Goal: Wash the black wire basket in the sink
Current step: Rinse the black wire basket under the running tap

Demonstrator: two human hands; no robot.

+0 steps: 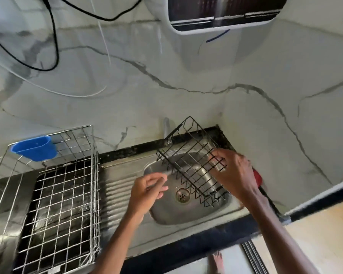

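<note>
A: Well, where is the black wire basket (192,161)?
B: Tilted above the sink (186,218), a thin black grid, its far corner just in front of the tap (166,128).
A: And the hands?
B: The right hand (234,171) grips its right side, fingers curled through the wires. The left hand (147,189) hovers beside its lower edge, fingers bent; whether it pinches anything I cannot tell, because the fingertips are blurred.
A: What's around?
B: A steel rack (57,194) stands left, past the ribbed drainboard (115,186), a blue cup (35,148) hung on its back. Something red (258,177) sits behind the right hand.
A: Room?
B: The wall corner is close behind and to the right; the basin round the drain (182,195) lies open.
</note>
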